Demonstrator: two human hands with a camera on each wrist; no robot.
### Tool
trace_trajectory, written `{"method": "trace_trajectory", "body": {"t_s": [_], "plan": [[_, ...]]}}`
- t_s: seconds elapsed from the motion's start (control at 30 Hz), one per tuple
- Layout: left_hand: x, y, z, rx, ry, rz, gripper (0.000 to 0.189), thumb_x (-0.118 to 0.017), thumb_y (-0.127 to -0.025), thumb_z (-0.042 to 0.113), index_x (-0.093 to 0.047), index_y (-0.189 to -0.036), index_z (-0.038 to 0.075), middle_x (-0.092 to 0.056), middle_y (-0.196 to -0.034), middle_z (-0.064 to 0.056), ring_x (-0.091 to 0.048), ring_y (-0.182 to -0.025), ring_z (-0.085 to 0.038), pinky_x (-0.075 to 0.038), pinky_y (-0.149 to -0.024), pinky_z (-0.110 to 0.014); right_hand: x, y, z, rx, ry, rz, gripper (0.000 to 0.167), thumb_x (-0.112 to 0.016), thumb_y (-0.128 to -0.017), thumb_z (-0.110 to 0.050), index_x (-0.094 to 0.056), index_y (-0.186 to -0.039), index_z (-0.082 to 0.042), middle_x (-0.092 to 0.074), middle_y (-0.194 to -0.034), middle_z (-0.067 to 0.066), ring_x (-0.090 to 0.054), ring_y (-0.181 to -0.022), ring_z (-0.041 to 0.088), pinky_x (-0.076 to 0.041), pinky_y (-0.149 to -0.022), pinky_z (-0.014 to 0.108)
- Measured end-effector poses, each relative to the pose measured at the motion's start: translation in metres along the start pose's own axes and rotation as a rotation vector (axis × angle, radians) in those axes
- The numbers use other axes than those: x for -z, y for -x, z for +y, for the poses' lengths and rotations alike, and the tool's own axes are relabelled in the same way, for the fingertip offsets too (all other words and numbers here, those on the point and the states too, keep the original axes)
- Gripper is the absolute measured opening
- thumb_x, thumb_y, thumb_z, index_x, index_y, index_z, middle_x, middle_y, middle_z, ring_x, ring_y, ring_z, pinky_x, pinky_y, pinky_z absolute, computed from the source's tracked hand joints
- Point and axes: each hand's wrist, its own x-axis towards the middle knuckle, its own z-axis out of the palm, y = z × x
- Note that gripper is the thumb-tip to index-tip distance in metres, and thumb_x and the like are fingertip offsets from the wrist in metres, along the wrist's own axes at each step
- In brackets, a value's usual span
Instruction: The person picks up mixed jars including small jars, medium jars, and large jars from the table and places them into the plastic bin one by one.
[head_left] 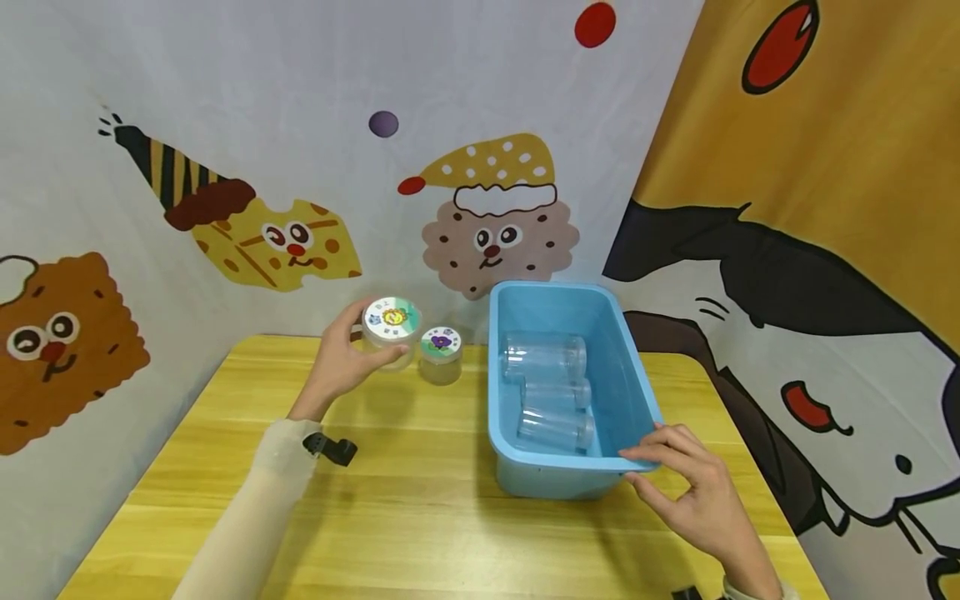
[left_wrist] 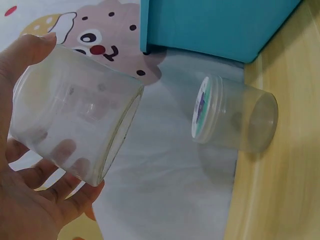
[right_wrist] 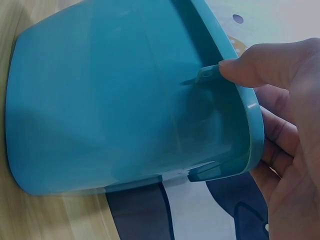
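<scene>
My left hand (head_left: 339, 354) grips a clear plastic jar (head_left: 392, 321) whose lid has a round label with a yellow flower. The left wrist view shows this jar raised off the table and tilted, fingers and thumb around its side. Beside it a smaller clear jar (head_left: 441, 367) stands upright on the table, a purple flower on its lid label. At the near right corner of the blue plastic bin (head_left: 536, 482), my right hand (head_left: 697, 487) pinches the rim, thumb below the lip on the outside and fingers over the edge.
Three clear containers, a larger one (head_left: 543, 358), a second (head_left: 555, 393) and a third (head_left: 555, 427), lie on their sides in the bin. The wooden table (head_left: 420, 533) meets a cartoon-printed cloth (head_left: 300, 150) at the back. Black straps sit on both wrists.
</scene>
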Motion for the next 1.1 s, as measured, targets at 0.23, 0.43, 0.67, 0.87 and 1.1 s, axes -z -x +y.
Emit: {"method": "trace_trajectory", "body": {"t_s": [0.23, 0.43, 0.67, 0.87, 1.1], "plan": [[-0.003, -0.005, 0.011, -0.039, 0.0, -0.014, 0.086, -0.093, -0.076, 0.03, -0.049, -0.15, 0.02, -0.059, -0.139, -0.004, -0.056, -0.121, -0.021, -0.048, -0.105, -0.05, 0.001, 0.001, -0.002, -0.052, 0.006, -0.022, 0.045, -0.091, -0.069, 0.002, -0.08, -0.104, -0.023, -0.068, -0.099, -0.01, -0.055, -0.099, 0.003, -0.038, -0.105, 0.006], [-0.007, -0.01, 0.022, -0.072, 0.003, -0.025, 0.084, -0.094, -0.075, 0.031, -0.052, -0.147, 0.022, -0.06, -0.136, -0.002, -0.056, -0.12, -0.02, -0.048, -0.104, -0.048, 0.001, 0.001, -0.001, -0.041, 0.003, -0.023, 0.044, -0.091, -0.069, 0.003, -0.08, -0.104, -0.022, -0.068, -0.1, -0.009, -0.055, -0.099, 0.004, -0.038, -0.104, 0.007], [-0.009, -0.013, 0.03, -0.113, -0.016, -0.032, 0.084, -0.094, -0.074, 0.03, -0.053, -0.147, 0.023, -0.061, -0.135, -0.001, -0.056, -0.119, -0.017, -0.049, -0.101, -0.046, 0.0, 0.0, 0.0, -0.02, 0.009, -0.017, 0.045, -0.091, -0.068, 0.004, -0.081, -0.104, -0.022, -0.068, -0.1, -0.01, -0.055, -0.098, 0.003, -0.039, -0.102, 0.007], [-0.013, -0.015, 0.039, -0.144, -0.037, -0.048, 0.087, -0.094, -0.073, 0.031, -0.051, -0.148, 0.021, -0.061, -0.136, -0.002, -0.057, -0.12, -0.018, -0.051, -0.099, -0.047, -0.001, 0.0, 0.0, 0.03, 0.029, 0.0, 0.051, -0.091, -0.065, 0.005, -0.08, -0.105, -0.024, -0.068, -0.101, -0.011, -0.054, -0.097, 0.003, -0.043, -0.091, 0.009], [-0.021, -0.018, 0.049, -0.179, -0.058, -0.078, 0.089, -0.094, -0.074, 0.035, -0.05, -0.15, 0.02, -0.06, -0.136, -0.001, -0.056, -0.12, -0.018, -0.051, -0.098, -0.045, -0.001, 0.001, -0.001, 0.027, 0.033, -0.007, 0.051, -0.09, -0.066, 0.006, -0.08, -0.105, -0.025, -0.067, -0.101, -0.011, -0.053, -0.097, 0.002, -0.043, -0.09, 0.01]]}}
